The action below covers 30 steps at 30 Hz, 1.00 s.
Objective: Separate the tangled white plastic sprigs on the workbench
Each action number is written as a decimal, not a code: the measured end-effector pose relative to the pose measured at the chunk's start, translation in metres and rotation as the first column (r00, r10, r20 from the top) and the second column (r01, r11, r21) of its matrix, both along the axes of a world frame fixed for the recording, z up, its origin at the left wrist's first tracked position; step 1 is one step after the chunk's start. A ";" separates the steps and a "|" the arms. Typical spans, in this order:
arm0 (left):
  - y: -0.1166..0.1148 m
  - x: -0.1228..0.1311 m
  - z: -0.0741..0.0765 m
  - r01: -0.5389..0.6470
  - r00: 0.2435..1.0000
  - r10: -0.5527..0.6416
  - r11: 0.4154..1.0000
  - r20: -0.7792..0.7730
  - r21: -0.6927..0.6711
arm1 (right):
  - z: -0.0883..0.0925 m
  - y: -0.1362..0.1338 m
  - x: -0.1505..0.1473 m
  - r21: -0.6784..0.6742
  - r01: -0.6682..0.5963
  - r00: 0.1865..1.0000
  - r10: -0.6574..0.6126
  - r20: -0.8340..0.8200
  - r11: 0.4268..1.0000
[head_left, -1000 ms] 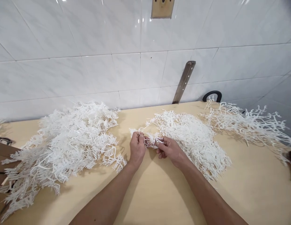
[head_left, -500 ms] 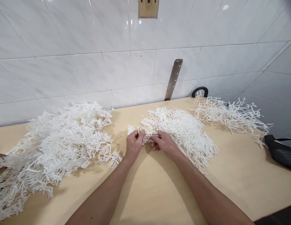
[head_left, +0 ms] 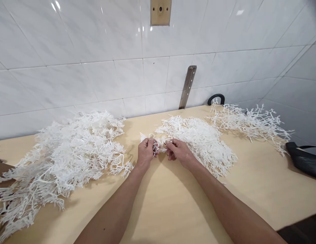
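Pinched in my left hand [head_left: 147, 151] is a white branched plastic piece [head_left: 155, 146], with thin curved stems showing beside the thumb. My right hand [head_left: 177, 149] is just to the right, thumb and fingers closed on thin white tips that are mostly hidden. A small gap separates the two hands, held just over the table. Behind and right of my right hand lies a heap of short white plastic sticks [head_left: 201, 135]. To the left spreads a larger heap of white branched plastic pieces [head_left: 71, 156].
A looser pile of bare white branches [head_left: 246, 122] lies at the back right of the wooden table [head_left: 168, 210]. A black slipper [head_left: 305, 161] sits at the right edge, and a black curved handle [head_left: 217, 98] at the back. A metal bracket [head_left: 187, 87] stands against the tiled wall.
My left hand has turned slightly, so more of the white stems show in it. My right hand has shifted a little to the right. The view has moved slightly.
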<state>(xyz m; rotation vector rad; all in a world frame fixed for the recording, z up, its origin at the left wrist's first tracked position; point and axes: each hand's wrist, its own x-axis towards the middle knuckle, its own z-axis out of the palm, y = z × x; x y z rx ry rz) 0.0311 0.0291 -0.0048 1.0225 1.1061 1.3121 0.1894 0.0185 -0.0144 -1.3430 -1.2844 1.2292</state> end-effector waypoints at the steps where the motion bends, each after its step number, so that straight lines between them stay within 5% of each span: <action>1: 0.000 0.000 0.000 -0.004 1.000 0.004 1.000 0.002 -0.002 | -0.001 0.000 0.000 0.015 -0.013 1.000 0.013 0.001 1.000; 9: 0.002 0.000 -0.006 0.003 1.000 -0.004 1.000 0.022 0.031 | -0.011 0.004 0.000 0.056 -0.039 0.999 0.038 0.019 0.998; 30: 0.000 -0.006 0.008 0.065 0.998 -0.064 0.998 0.029 -0.021 | 0.006 -0.003 -0.006 0.084 0.051 0.998 -0.053 0.023 0.995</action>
